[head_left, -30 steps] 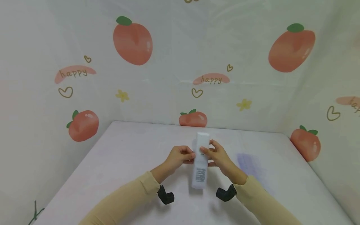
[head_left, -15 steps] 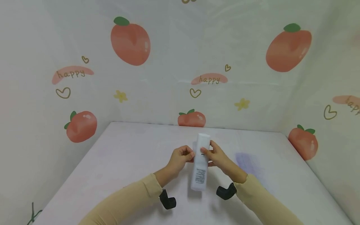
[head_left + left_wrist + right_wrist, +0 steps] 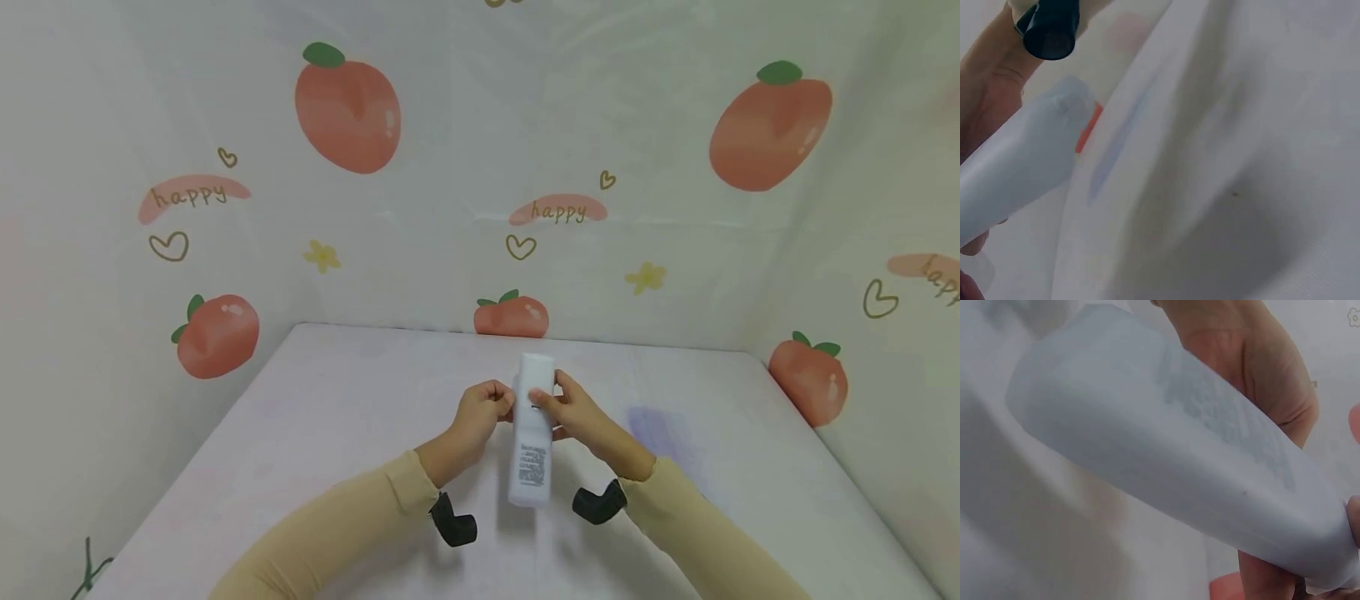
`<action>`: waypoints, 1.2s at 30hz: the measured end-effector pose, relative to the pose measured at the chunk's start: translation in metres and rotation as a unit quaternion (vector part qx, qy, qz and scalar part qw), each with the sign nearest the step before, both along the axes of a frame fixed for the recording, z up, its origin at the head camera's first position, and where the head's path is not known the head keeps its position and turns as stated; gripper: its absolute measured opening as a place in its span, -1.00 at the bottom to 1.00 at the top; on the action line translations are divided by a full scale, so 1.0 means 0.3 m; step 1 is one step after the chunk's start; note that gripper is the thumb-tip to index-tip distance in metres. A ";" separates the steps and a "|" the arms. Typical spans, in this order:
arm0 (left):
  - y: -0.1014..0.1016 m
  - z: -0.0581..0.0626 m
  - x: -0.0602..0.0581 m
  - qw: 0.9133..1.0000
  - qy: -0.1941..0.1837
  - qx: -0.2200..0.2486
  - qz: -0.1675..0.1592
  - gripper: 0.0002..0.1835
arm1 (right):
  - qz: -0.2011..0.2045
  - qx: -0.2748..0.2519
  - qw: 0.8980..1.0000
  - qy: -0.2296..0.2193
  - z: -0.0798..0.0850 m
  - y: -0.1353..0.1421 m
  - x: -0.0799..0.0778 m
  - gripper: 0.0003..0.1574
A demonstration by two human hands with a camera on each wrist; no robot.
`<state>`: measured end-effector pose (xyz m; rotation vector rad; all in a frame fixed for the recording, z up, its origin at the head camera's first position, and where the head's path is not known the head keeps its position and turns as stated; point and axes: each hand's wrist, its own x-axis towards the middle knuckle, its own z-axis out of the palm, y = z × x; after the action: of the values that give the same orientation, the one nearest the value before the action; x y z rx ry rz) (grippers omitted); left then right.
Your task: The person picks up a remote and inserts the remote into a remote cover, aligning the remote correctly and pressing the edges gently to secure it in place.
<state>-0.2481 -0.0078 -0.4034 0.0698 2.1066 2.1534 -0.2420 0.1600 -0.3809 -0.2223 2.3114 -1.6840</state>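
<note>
A long white bottle with squared sides and small dark print on its lower half is held up in the middle of the head view, close over the table. My right hand grips its upper part, thumb flat across the front and fingers behind. At the opposite edge my left hand has thumb and fingertips pinched together against the bottle's side. In the right wrist view the bottle's rounded end and blurred print fill much of the picture. The left wrist view shows the plain side of the bottle; left fingers are mostly cut off.
A pale table with a faint purple stain spreads under both arms. Behind it hangs a white cloth printed with peaches. Black wrist cameras, the left camera and right camera, jut out below the beige sleeves.
The bottle and both hands have shifted slightly left and up over the last half second. The grip of the right hand looks the same, and the left fingertips stay at the bottle's edge.
</note>
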 end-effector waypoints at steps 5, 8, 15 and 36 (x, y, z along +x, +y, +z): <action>0.002 0.014 -0.018 0.999 -0.030 0.018 0.008 -0.87 | 0.006 0.001 1.000 0.001 -0.002 -0.002 -0.008 -0.35; 0.002 0.018 -0.030 0.998 -0.041 0.039 0.008 -0.85 | 0.011 0.006 1.000 0.007 0.005 -0.001 -0.010 -0.35; -0.007 -0.010 -0.043 0.997 -0.026 0.058 -0.048 -0.88 | -0.034 -0.001 0.999 -0.010 0.013 0.002 0.001 -0.39; -0.037 -0.017 -0.027 0.995 0.040 -0.016 -0.089 -0.45 | 0.008 -0.049 0.999 -0.012 -0.023 0.006 -0.006 -0.53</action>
<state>-0.2563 -0.0189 -0.4084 0.3328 2.0866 2.0461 -0.2438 0.1616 -0.3879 -0.2385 2.2066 -1.7852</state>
